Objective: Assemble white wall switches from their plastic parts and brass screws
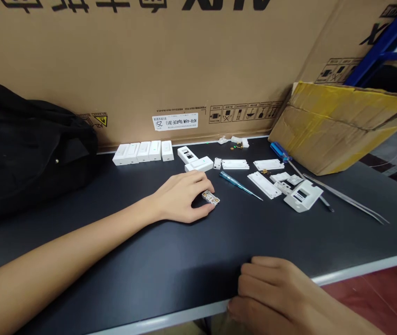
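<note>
My left hand point(186, 197) rests on the black table with thumb and fingers closed around a small white switch module point(211, 197) with brass-coloured metal contacts. The module sits low at the tabletop. Over the table's front edge, my right hand point(271, 288) is curled with its fingers bent inward; whatever they may hold is hidden. Just behind my left fingers lie a white switch housing point(200, 164) and another with a slotted opening point(186, 154). A blue translucent screwdriver point(238, 184) points right, beside a flat white cover plate point(264, 184).
Several white switches point(143, 151) stand in a row at the back. A black bag point(34, 144) lies left. Further right are loose switch parts point(303, 195), a blue-handled screwdriver point(279, 151), metal tweezers point(348, 200) and a taped carton point(338, 125). A large cardboard box point(142, 70) forms the back.
</note>
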The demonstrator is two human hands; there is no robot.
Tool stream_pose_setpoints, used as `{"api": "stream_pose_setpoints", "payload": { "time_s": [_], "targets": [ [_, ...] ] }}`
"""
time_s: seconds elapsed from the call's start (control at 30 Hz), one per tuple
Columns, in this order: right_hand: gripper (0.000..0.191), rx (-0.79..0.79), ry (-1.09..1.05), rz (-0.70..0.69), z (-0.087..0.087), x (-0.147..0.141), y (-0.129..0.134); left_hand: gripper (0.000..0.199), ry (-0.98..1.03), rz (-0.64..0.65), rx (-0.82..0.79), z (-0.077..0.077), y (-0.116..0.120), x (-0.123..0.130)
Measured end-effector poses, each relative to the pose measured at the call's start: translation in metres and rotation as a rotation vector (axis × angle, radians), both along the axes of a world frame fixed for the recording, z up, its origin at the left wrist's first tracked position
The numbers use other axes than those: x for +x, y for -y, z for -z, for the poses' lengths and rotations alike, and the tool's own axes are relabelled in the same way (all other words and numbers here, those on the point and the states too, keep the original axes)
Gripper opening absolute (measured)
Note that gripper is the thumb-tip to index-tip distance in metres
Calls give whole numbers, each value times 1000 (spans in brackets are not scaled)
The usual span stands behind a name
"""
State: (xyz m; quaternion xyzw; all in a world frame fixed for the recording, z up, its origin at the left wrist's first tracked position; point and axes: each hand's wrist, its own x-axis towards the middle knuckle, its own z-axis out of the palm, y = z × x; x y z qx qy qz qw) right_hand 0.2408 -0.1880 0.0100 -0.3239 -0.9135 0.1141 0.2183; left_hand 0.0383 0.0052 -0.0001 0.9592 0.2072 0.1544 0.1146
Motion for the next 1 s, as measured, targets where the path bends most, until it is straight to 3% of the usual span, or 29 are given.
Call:
{"api": "stream_pose_setpoints", "payload": {
  "time_s": [0.1, 0.2, 0.3, 0.4, 0.5, 0.67, 0.77, 0.9, 1.0],
  "targets": [
    [35, -23, 12, 45, -6, 6, -19, 30, 4, -10, 13, 1, -1, 0],
    [18, -44, -8, 108, -17, 14, -55, 31, -8, -15, 40, 2, -1, 1],
    [16, -113, 71, 201, -27, 21, -102, 33, -14, -16, 52, 2, -1, 1],
    [12, -121, 20, 145, -31, 25, -145, 32, 9, -6, 6, 1, 0, 2],
    [12, -137, -36, 142, -30, 26, -170, 22, 34, -1, -97, -2, -1, 1],
    [13, -125, -112, 154, -24, 33, -174, 10, 71, 80, -377, -8, -10, -1],
    [14, -119, -177, 157, -21, 37, -169, 6, 172, 41, -536, -8, -16, -1],
    [14, -83, -262, 157, -19, 32, -162, 11, 333, -46, -608, -5, -19, 1],
    [13, -56, -302, 175, -17, 26, -159, 11, 381, -26, -647, -4, -20, 2]
  ]
}}
